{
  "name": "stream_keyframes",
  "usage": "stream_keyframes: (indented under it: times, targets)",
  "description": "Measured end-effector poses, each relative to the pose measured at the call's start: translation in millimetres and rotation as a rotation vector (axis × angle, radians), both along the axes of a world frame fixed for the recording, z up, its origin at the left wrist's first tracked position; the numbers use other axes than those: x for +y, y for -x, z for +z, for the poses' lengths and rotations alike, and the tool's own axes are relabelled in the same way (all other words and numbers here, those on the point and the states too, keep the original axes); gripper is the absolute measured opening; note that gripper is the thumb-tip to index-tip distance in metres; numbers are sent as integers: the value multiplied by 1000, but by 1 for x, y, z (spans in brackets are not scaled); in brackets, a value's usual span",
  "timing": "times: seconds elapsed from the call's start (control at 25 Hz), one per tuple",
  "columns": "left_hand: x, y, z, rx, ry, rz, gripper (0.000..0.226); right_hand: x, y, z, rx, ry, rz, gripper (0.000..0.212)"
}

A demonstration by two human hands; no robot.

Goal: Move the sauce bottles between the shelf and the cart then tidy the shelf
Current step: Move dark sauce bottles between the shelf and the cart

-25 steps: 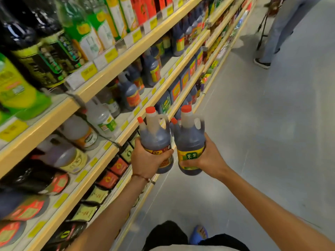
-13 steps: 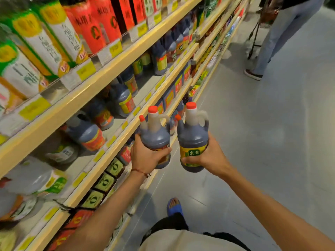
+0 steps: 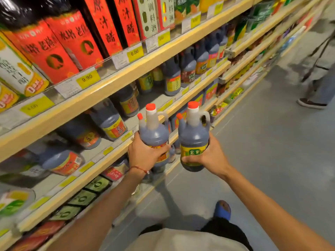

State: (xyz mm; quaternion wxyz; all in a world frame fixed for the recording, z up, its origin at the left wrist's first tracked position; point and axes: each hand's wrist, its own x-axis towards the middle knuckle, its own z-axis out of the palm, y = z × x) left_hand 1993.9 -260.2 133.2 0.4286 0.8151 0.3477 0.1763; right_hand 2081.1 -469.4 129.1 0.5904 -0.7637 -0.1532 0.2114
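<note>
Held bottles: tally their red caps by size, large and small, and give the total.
Large red caps: 2, one on the left-hand bottle, one on the right-hand bottle.
Small red spout caps: 2, one per bottle.
Total: 4 caps.

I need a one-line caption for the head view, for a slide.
Beside the shelf, the left hand holds the orange-label bottle and the right hand the green-label bottle, both upright.

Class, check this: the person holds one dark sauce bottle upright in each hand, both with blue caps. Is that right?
No. The head view shows red caps, not blue. The left hand and right hand each hold one dark sauce bottle upright.
</note>
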Motion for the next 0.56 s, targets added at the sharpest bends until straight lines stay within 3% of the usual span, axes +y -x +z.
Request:
stream_keyframes:
  times: [0.2, 0.36, 0.56]
  targets:
    - [-56, -39, 5, -54, -44, 219, 85, -25, -89, -1, -12, 8, 214, 86]
    - [-87, -56, 12, 18, -46, 382, 80, -29, -133, 0, -5, 24, 351, 84]
    - [-81, -68, 3, 82, -67, 530, 94, -10, -157, -2, -27, 3, 433, 76]
